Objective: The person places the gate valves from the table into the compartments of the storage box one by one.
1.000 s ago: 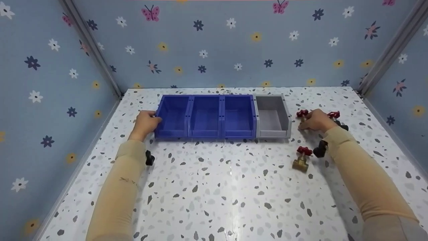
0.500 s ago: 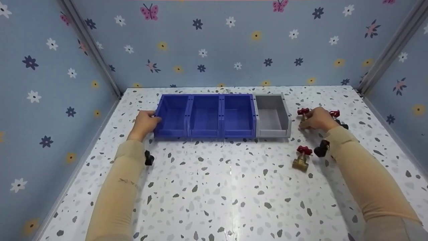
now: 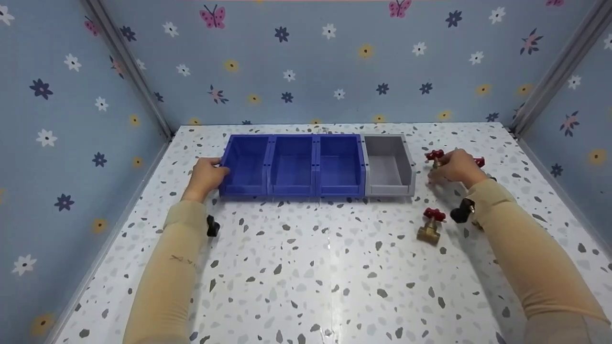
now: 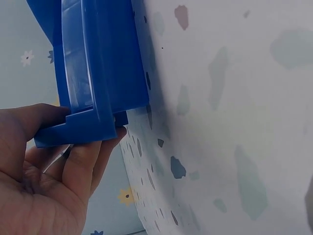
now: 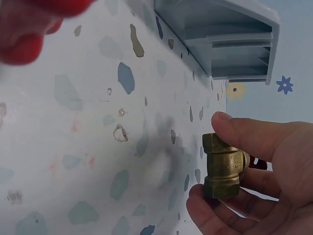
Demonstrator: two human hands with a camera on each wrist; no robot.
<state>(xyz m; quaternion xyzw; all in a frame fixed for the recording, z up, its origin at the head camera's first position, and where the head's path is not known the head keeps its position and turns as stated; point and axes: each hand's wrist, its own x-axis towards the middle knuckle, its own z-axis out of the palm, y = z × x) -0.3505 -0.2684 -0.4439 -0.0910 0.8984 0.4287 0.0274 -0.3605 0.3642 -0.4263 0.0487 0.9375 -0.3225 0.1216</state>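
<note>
My left hand [image 3: 208, 176] grips the left side wall of the leftmost blue bin [image 3: 243, 189]. In the left wrist view, the thumb lies on one side of the bin's edge and the fingers on the other. At the right, my right hand [image 3: 457, 167] holds a brass valve with a red handwheel [image 3: 435, 154]. The right wrist view shows the brass valve body [image 5: 222, 166] between thumb and fingers, close over the table, with its handwheel mostly hidden by the hand. This hand is to the right of the grey bin [image 3: 389, 190].
Two more blue bins [image 3: 291, 189] stand in the row between the leftmost and the grey one. Another brass valve [image 3: 429, 232] stands nearer on the speckled table [image 3: 287, 286]. Behind my right hand shows another red handwheel [image 3: 479, 162]. Flowered walls [image 3: 334, 62] enclose the table.
My right hand has moved slightly away from me and to the right, with the valve lifting or tilting a little. My left hand keeps its hold on the blue bin.
</note>
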